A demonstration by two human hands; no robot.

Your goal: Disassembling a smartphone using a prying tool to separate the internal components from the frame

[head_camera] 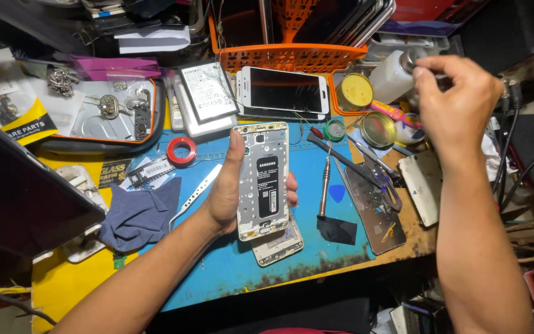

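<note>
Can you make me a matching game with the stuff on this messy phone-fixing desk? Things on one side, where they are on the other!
Things:
1. Opened white phone body with black battery
2. Small red tape roll
3. Crumpled dark blue cloth
4. Round yellow paste tin

Places:
A. By the orange basket
B. Held in the left hand
C. Left of the metal tweezers
D. Above the tweezers

Pairs: 1-B, 2-D, 3-C, 4-A
</note>
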